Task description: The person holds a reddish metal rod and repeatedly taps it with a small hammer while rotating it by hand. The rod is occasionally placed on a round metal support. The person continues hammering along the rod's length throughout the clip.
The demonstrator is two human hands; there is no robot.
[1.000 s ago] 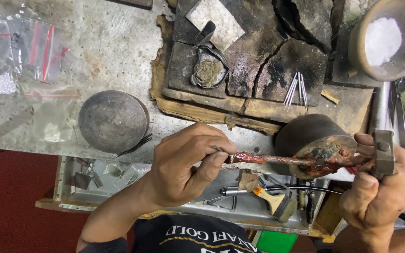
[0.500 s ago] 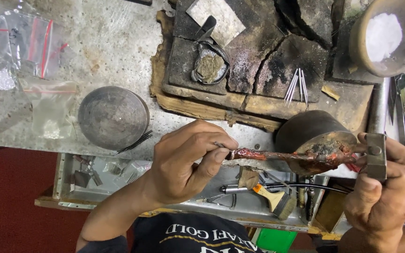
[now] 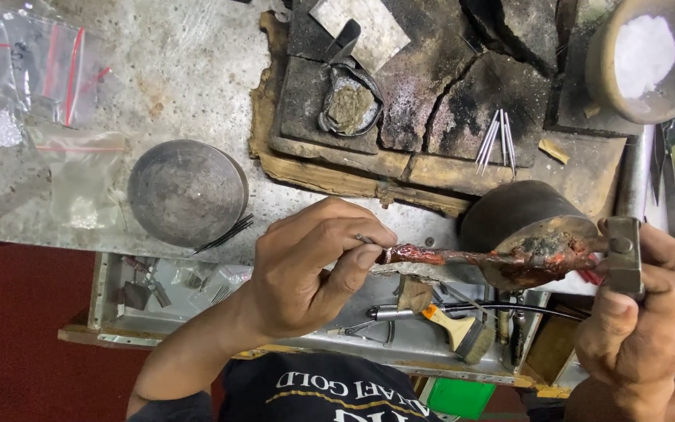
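Right at the front edge of the desk point(image 3: 197, 70), over the open metal drawer point(image 3: 173, 312), sits the thing being worked on: a thin stick caked in reddish wax or lacquer point(image 3: 447, 255), lying roughly level between both hands. Its far end runs onto a dark rounded block point(image 3: 521, 219) smeared with the same red stuff. The left hand point(image 3: 310, 270) has its fingers point(image 3: 353, 262) pinched shut around the near tip of the stick, along with what looks like a small metal bit, too tiny to tell exactly. The right hand point(image 3: 642, 312) is wrapped closed around a grey metal tool with a square head point(image 3: 625, 254), pressed in at the block end. To do this bit well, I'd say keep the stick braced on the block so it doesn't wobble, keep the pinch light but steady, and let the tool hand do the small moves. Further out: a round grey metal tin point(image 3: 187, 191) with some dark thin wires point(image 3: 224, 234) beside it, a cracked charred soldering board point(image 3: 431, 78) with a bunch of silver pins point(image 3: 496, 141), a bowl of white powder point(image 3: 650, 55) top right, plastic zip bags point(image 3: 33, 86) top left, and a small brush point(image 3: 455, 324) in the drawer.
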